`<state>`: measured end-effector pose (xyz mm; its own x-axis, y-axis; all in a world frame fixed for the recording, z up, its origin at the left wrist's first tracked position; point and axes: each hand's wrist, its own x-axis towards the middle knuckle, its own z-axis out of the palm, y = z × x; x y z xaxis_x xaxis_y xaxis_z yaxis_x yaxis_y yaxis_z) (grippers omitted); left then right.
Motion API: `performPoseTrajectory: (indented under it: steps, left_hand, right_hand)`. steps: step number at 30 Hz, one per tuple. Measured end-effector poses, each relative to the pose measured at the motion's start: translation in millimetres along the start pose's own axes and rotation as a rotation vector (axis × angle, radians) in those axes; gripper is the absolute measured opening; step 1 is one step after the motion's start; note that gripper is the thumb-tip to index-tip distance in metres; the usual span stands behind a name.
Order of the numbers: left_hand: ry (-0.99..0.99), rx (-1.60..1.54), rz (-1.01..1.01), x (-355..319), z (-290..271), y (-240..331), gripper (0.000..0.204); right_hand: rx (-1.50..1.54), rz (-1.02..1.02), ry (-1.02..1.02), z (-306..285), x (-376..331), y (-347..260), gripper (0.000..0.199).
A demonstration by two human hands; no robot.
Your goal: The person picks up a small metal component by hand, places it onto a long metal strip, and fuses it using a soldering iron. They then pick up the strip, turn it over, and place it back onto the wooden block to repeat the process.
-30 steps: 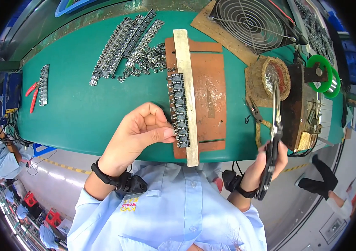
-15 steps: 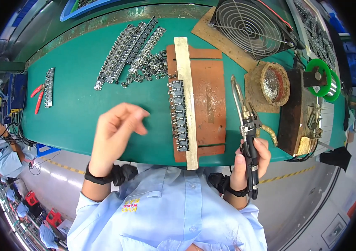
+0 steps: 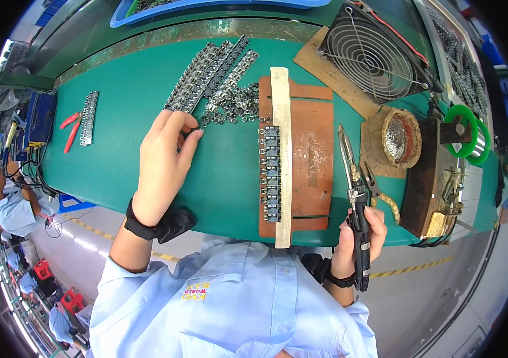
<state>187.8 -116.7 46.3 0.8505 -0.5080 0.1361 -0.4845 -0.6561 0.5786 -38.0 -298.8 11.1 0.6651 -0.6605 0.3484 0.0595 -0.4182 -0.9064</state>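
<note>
My left hand [image 3: 161, 156] is at the near end of several long strips of small black and metal parts [image 3: 201, 71]. Its thumb and fingers are pinched together over the green mat; whatever they hold is too small to make out. Just right of those fingertips lies a pile of loose small metal pieces [image 3: 235, 105]. My right hand [image 3: 343, 256] grips a soldering iron [image 3: 359, 224] by its black handle, tip pointing away from me. Between the hands, a row of black components [image 3: 272, 179] lines the left side of a pale bar [image 3: 282, 113] on a brown board [image 3: 315, 149].
Right of the iron are pliers [image 3: 373, 186], a round crusted pot [image 3: 412, 128], a metal box [image 3: 424, 179] and a green solder reel [image 3: 460, 113]. A fan [image 3: 376, 56] stands behind. Red-handled cutters [image 3: 70, 138] and a short strip [image 3: 89, 118] lie left. A co-worker [image 3: 12, 200] sits far left.
My left hand has moved away from me to the strips and loose pieces, its fingers now pinched there. The right hand keeps the soldering iron. The whole view has shifted slightly.
</note>
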Motion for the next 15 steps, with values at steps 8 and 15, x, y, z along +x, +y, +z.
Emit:
performPoseTrajectory:
  steps: [8,15]
  left_hand:
    - [-0.021,0.003,-0.025,-9.2,-10.1,9.9,0.009]
    - [-0.038,-0.253,-0.074,-21.0,-5.1,6.4,0.005]
  right_hand:
    - [-0.044,-0.027,-0.004,-0.7,0.6,1.3,0.037]
    - [-0.046,-0.012,-0.005,0.7,0.3,-1.3,0.036]
